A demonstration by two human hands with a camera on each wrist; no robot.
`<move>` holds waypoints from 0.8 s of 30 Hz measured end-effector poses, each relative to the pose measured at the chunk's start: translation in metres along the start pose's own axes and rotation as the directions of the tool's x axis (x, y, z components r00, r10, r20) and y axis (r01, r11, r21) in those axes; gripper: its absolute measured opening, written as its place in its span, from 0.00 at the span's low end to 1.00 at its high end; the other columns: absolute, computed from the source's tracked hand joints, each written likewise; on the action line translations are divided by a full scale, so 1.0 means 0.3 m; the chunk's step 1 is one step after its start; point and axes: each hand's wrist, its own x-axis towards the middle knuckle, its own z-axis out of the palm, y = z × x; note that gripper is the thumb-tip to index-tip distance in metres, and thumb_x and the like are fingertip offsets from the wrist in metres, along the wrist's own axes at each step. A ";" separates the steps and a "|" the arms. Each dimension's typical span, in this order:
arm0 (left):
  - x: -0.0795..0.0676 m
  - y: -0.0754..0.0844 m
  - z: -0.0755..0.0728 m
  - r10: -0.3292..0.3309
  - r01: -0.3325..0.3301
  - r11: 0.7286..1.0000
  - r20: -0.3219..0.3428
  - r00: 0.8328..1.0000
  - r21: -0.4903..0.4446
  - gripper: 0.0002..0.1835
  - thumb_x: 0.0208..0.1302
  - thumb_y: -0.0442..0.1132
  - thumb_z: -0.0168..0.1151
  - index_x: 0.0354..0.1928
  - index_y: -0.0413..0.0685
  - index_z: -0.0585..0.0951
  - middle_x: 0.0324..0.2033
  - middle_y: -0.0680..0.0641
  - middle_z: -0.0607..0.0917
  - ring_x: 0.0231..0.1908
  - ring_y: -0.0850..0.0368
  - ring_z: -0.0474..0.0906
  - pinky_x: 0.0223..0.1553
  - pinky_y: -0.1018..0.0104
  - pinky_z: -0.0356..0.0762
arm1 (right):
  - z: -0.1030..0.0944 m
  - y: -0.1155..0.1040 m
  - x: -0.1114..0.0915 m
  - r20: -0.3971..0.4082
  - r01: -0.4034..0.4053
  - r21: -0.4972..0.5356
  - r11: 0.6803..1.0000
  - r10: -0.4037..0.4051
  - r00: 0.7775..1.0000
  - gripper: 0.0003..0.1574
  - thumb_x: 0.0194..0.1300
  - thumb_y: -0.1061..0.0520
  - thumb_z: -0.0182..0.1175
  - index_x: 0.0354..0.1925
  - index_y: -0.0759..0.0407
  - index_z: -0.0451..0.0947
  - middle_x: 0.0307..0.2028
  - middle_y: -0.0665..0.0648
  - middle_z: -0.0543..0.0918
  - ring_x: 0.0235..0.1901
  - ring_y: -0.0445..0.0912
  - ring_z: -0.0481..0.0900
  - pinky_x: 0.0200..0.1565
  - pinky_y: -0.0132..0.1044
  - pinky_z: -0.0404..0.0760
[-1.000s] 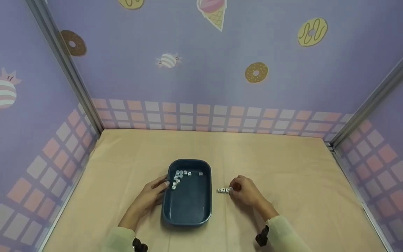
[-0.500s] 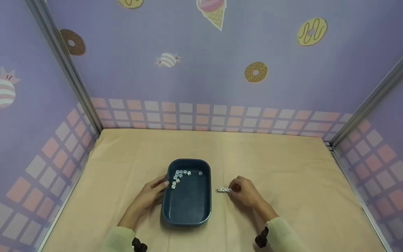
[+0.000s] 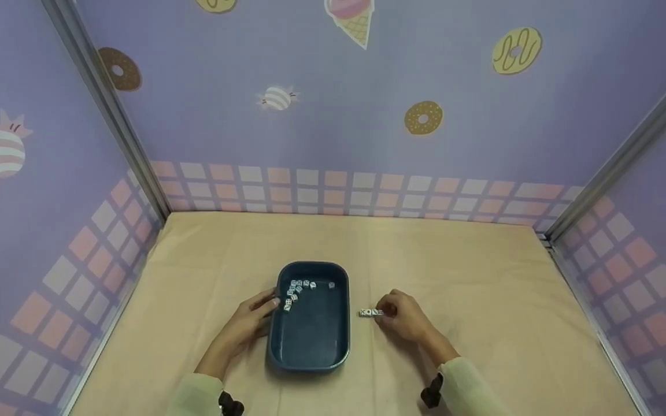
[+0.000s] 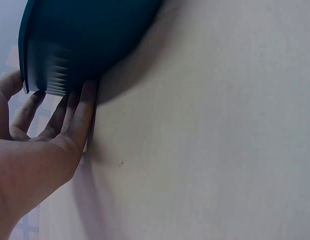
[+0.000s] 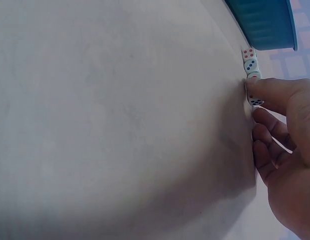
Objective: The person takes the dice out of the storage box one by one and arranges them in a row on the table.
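A dark blue rectangular tray lies on the table, with several white dice in its far left part and one die near its far right corner. My left hand grips the tray's left wall, thumb at the rim and fingers against the outside; the left wrist view shows this hand below the ribbed wall. To the right of the tray, a short row of white dice sits on the cloth. At its right end my right hand pinches a die, partly hidden by the thumb.
A cream cloth covers the table. Purple walls with printed sweets and a pink-and-white tile pattern close in the back and both sides, with metal posts at the corners.
My right hand has shifted very slightly left toward the row of dice, staying at its right end. The left hand and the tray stay in place.
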 end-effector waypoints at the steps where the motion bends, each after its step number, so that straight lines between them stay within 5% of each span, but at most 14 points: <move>1: 0.000 0.000 0.000 -0.003 0.003 1.000 0.003 1.000 -0.004 0.35 0.80 0.48 0.61 0.81 0.42 0.64 0.76 0.31 0.66 0.70 0.31 0.72 0.62 0.47 0.81 | 0.000 -0.001 0.000 0.001 -0.001 0.006 1.000 0.001 1.000 0.08 0.65 0.64 0.75 0.42 0.58 0.87 0.36 0.51 0.79 0.35 0.44 0.75 0.37 0.34 0.75; 19: -0.001 -0.002 0.000 -0.001 0.001 1.000 0.003 1.000 0.013 0.36 0.80 0.49 0.61 0.81 0.41 0.64 0.75 0.30 0.68 0.71 0.30 0.71 0.61 0.46 0.82 | -0.019 -0.023 0.015 0.039 -0.032 0.043 0.999 0.031 0.999 0.13 0.64 0.61 0.77 0.46 0.57 0.86 0.38 0.54 0.80 0.37 0.47 0.77 0.38 0.35 0.76; 24: 0.005 -0.002 -0.001 -0.004 0.004 1.000 0.010 1.000 -0.003 0.36 0.80 0.48 0.61 0.81 0.41 0.64 0.76 0.30 0.67 0.70 0.32 0.72 0.61 0.46 0.82 | -0.042 -0.094 0.055 -0.087 0.038 0.105 0.994 -0.029 0.996 0.12 0.68 0.62 0.73 0.47 0.64 0.85 0.40 0.54 0.84 0.40 0.48 0.82 0.42 0.40 0.84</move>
